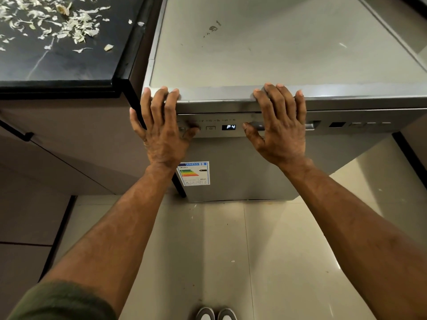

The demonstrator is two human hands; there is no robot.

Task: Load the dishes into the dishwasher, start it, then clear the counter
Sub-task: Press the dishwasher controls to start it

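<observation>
A grey freestanding dishwasher stands in front of me with its door closed. Its control panel display is lit and reads P4. My left hand lies flat over the left end of the panel, fingers straight and reaching the top edge, thumb near the buttons. My right hand lies flat over the door handle, fingers straight up to the top edge. Neither hand holds anything. No dishes are in view.
A black counter at the left carries scattered pale peel scraps. The dishwasher's top is bare and stained. Brown cabinet fronts stand at the left. An energy label sticks on the door. Beige floor tiles and my shoes lie below.
</observation>
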